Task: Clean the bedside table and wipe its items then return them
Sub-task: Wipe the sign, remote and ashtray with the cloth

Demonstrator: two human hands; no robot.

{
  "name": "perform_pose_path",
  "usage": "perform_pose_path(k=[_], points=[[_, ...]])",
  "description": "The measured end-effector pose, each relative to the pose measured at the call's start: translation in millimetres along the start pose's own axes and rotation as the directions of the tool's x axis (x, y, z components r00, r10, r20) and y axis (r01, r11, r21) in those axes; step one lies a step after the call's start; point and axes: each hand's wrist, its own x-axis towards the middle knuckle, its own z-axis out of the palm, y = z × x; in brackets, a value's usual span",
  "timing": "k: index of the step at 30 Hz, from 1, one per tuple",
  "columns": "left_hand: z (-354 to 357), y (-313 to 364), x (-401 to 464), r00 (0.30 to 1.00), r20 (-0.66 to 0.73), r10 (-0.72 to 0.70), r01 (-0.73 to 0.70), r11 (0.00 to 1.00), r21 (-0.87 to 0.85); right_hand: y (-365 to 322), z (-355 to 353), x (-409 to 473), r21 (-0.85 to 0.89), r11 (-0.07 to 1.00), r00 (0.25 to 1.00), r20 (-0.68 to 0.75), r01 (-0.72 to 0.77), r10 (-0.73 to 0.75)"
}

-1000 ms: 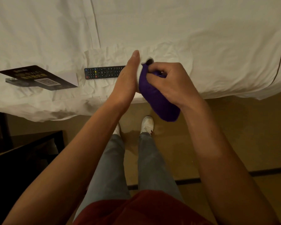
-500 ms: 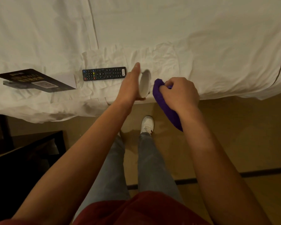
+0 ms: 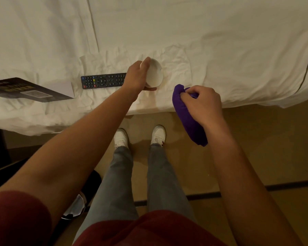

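Our 2 hands over the bed (image 3: 203,32)

Our left hand (image 3: 136,77) grips a white bowl (image 3: 155,73) beside the remote (image 3: 103,81); our right hand (image 3: 201,103) clutches a purple cloth (image 3: 187,118).

No text can be read anywhere. The dark card (image 3: 28,90) lying on the bed carries yellowish lines of print and a pale panel, all too blurred to make out. The remote control (image 3: 103,80) has coloured buttons, but their markings are too small to tell.

One head-worn wide-angle view looks steeply down, close over the bed (image 3: 203,32) edge and floor (image 3: 256,148).
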Motion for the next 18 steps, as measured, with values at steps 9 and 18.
perform_pose_path(k=[9,18], points=[[15,-7,33,0.991,0.037,0.128,-0.133,0.933,0.334,8,4,6,0.047,0.999,1.0,0.011,0.0,0.0],[8,-19,45,0.914,-0.007,0.405,-0.242,0.56,0.792,3,9,6,0.073,0.997,1.0,0.019,0.012,-0.014]])
